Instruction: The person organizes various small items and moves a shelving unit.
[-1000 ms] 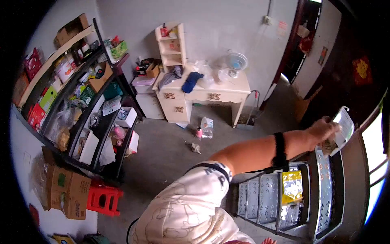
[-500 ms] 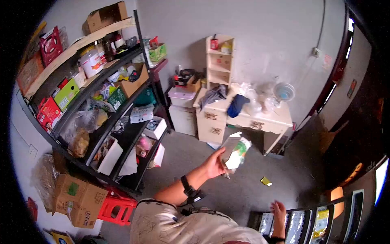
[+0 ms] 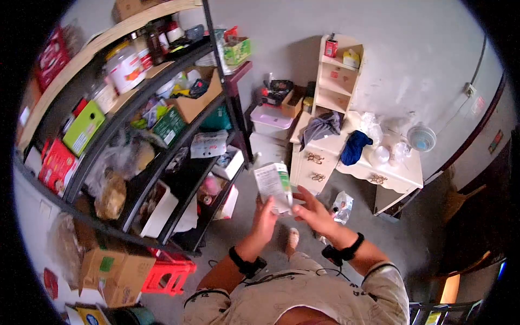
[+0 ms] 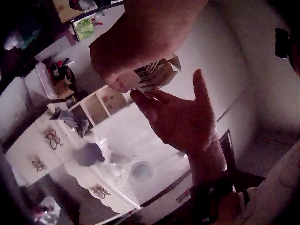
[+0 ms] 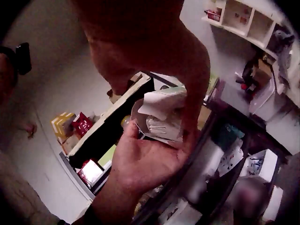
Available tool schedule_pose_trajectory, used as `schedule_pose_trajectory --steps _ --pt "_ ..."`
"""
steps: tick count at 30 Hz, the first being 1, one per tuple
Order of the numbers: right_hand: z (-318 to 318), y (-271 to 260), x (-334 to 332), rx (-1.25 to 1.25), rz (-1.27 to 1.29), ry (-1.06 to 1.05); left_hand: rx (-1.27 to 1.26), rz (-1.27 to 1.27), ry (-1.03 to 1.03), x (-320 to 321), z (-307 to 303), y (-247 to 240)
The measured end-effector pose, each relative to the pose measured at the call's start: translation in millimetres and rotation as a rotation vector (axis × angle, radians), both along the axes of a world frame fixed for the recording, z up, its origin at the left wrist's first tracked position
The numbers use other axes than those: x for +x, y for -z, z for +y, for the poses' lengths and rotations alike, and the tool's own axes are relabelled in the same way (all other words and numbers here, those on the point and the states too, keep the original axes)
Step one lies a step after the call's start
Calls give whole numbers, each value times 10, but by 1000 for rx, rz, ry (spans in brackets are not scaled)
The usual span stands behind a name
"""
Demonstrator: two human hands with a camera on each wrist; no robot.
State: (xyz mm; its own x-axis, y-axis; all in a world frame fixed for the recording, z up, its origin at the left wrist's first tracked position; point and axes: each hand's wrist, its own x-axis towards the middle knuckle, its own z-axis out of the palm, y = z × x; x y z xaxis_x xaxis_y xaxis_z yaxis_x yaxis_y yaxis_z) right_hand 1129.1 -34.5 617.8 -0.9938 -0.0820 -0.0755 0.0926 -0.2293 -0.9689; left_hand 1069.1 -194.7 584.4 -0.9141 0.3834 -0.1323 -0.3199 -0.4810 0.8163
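Note:
A small white-and-green paper carton (image 3: pixel 274 185) with printed sides is held up in front of the body, tilted. My left hand (image 3: pixel 264 221) grips its lower left side; in the right wrist view the left palm (image 5: pixel 147 161) lies under it with the thumb at one edge. My right hand (image 3: pixel 317 212) is at the lower right side, thumb and fingers spread, fingertips right at the carton's end. The carton's end (image 5: pixel 161 126) is open in the right wrist view, showing pale, closely stacked layers inside.
On the left stands a black shelf (image 3: pixel 149 192) loaded with boxes, jars and bags. A white desk (image 3: pixel 398 184) with a dark blue cloth (image 3: pixel 356 147) is against the wall. Below the shelf are a cardboard box (image 3: pixel 116 276) and a red stool (image 3: pixel 169 275). A clear plastic bag (image 3: pixel 343 207) lies on the floor.
The carton has come from above the grey rack on the right to in front of the body. My right hand has risen to it. The head view has swung left toward the shelf.

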Motion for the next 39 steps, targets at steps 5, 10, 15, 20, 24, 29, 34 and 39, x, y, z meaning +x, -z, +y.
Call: schedule_pose_trajectory --steps 5,10,15,20,24,29,34,39 --pt "39 33 -801 -31 -43 -49 -126 241 -110 -605 146 -20" --pt "421 221 -1613 -245 -103 7 -262 239 2 -1344 312 -98" --pt "887 246 -2025 -386 -146 100 -232 155 47 -1808 638 -46" --pt "1580 339 -2292 -360 -46 347 -293 117 136 -2159 786 78" --pt "2222 566 -2532 -314 -9 595 -351 43 155 -2479 615 434" --pt "2797 661 -2967 -302 7 813 -371 -98 105 -2783 484 658" --pt "3417 1340 -3382 -539 56 901 -342 -97 96 -2824 499 605" --pt "3293 1363 -3796 -631 104 1103 -403 -154 -30 -2892 596 686"
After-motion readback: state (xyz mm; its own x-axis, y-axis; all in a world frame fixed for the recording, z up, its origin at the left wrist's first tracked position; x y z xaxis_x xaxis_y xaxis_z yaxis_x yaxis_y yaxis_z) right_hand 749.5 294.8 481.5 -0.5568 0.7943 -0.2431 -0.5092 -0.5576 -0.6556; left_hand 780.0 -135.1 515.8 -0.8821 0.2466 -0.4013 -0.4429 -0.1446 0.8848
